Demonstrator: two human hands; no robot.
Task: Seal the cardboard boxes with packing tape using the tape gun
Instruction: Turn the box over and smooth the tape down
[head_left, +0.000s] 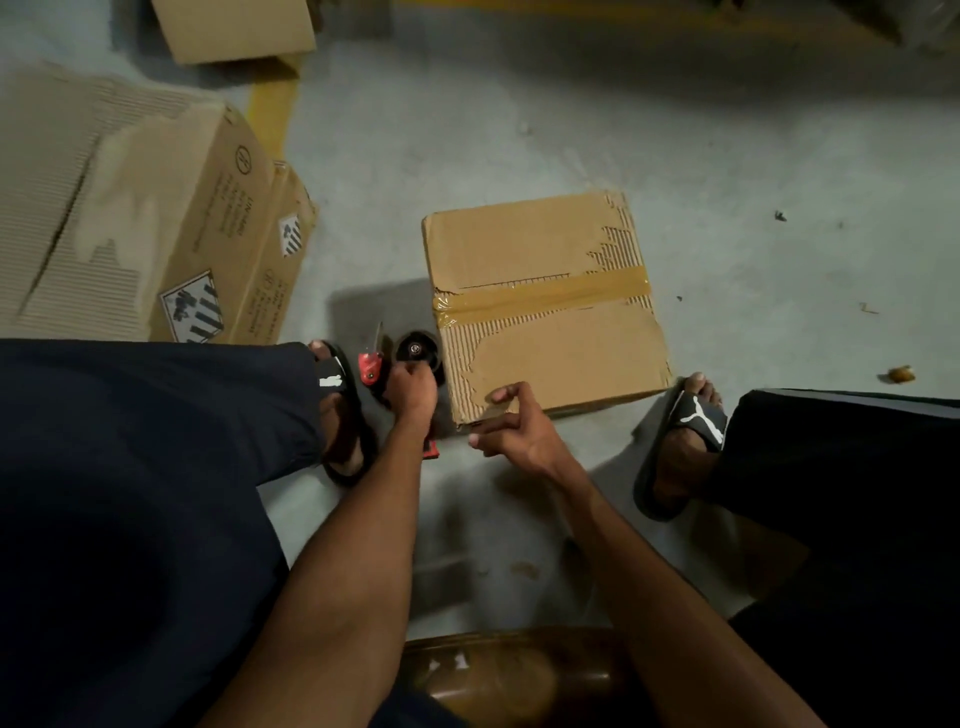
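Observation:
A small cardboard box (540, 249) sits on the grey floor between my feet, with a strip of brown tape (545, 297) across its top seam and torn outer paper near the edges. The red and black tape gun (387, 361) lies on the floor just left of the box. My left hand (413, 389) grips the tape gun from above, covering its handle. My right hand (511, 423) rests at the box's near left corner, fingers curled over the edge.
A larger cardboard box (119, 208) lies on its side at the left, and another one (234, 28) sits at the top left. My sandalled feet (685, 441) flank the small box. A brown tape roll (514, 675) is at the bottom edge. A yellow floor line (270, 111) runs behind.

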